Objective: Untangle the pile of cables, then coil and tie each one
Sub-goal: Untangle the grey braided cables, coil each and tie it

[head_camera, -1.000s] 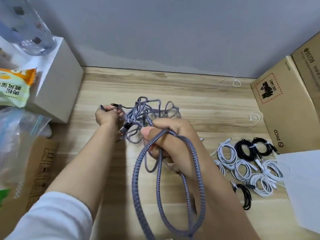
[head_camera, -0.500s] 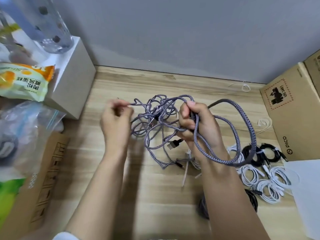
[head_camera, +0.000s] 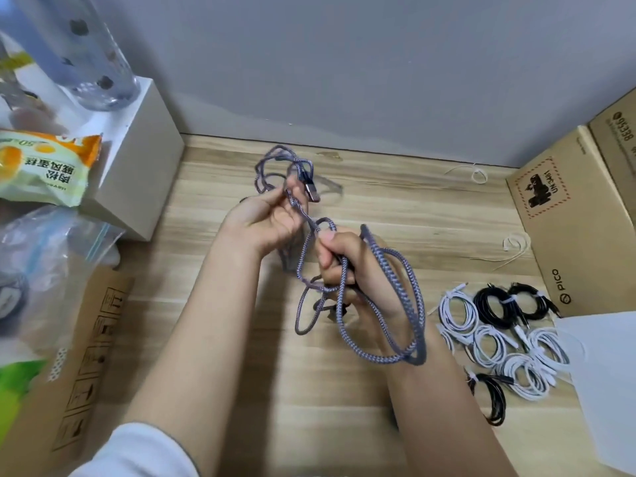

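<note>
A tangle of grey braided cable (head_camera: 409,297) hangs in the air above the wooden table (head_camera: 395,208), held by both hands. My left hand (head_camera: 265,225) pinches the upper strands, with a USB plug (head_camera: 311,192) sticking out past its fingers and loops (head_camera: 275,163) rising above. My right hand (head_camera: 344,266) is closed around a bundle of loops that drape over my wrist and sag below. On the table at the right lie several coiled, tied white cables (head_camera: 488,346) and black cables (head_camera: 495,306).
A white box (head_camera: 137,173) with a clear bottle (head_camera: 93,53) on it stands at the left, beside a snack packet (head_camera: 44,166), plastic bags (head_camera: 38,270) and a cardboard flap (head_camera: 79,370). Brown cartons (head_camera: 571,222) and white paper (head_camera: 605,383) line the right. Loose ties (head_camera: 512,246) lie near the cartons.
Both hands have lifted the grey tangle off the table and come closer together. The left hand has turned palm-up with the plug above it; the big loop now hangs over my right wrist.
</note>
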